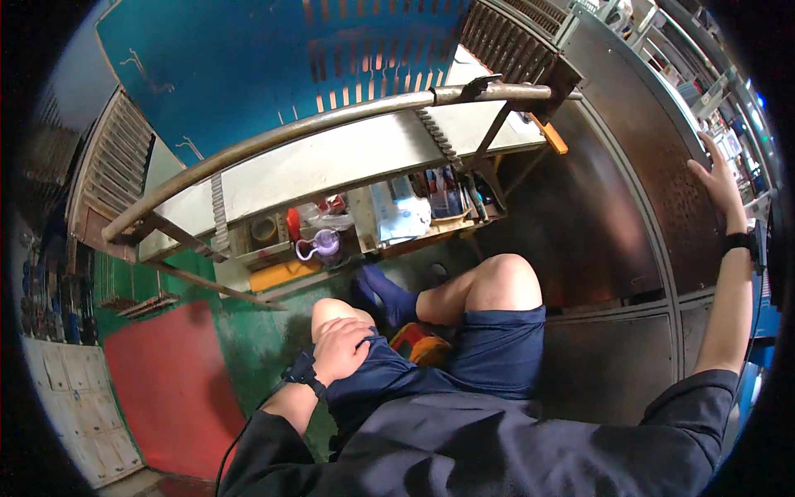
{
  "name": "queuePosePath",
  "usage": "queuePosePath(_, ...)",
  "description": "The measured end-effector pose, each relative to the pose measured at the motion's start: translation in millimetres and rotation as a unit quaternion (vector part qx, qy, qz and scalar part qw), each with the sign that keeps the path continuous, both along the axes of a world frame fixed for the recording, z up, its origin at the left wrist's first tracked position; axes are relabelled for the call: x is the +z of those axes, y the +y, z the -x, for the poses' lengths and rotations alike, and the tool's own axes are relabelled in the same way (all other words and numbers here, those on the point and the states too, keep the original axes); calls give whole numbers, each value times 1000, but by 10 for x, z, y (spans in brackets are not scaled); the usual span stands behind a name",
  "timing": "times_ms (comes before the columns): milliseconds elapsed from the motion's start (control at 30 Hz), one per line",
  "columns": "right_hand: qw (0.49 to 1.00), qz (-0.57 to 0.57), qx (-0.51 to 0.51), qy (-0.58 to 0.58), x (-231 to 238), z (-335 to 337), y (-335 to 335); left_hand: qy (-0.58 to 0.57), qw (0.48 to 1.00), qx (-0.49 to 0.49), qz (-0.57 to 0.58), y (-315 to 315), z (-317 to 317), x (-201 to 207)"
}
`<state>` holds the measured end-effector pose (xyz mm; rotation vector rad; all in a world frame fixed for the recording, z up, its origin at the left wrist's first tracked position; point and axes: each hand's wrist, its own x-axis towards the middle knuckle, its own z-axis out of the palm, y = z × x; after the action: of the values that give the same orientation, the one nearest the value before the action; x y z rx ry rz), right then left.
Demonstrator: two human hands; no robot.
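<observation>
My left hand (341, 348) lies flat on my left knee, its fingers stretched over the hem of my dark blue shorts (505, 352). Nothing is held in it. Out to the far right, my right hand (719, 184) is raised with thumb and fingers apart, at the edge of a dark metal panel (654, 137). Whether its fingertips touch that panel I cannot tell. Each wrist wears a black strap, and a thin cable runs down from the left one.
Ahead stands a metal rack with a bent pipe rail (281, 145) and a white shelf (331, 161). Below sit a purple cup (325, 243), clear plastic bags (397, 211) and a tape roll (264, 230). A red board (170, 381) lies left on the green floor (248, 348).
</observation>
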<state>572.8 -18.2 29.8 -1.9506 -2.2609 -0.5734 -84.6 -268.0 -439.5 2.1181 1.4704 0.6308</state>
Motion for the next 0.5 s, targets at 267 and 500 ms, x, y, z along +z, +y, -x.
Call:
queuePosePath(267, 1000, 5, 6, 11, 78, 4, -47, 116, 972, -50, 196, 544, -401, 32)
queuePosePath(500, 1000, -10, 5, 2, -76, -25, -40, -17, 950, 62, 305, 818, -888, -715)
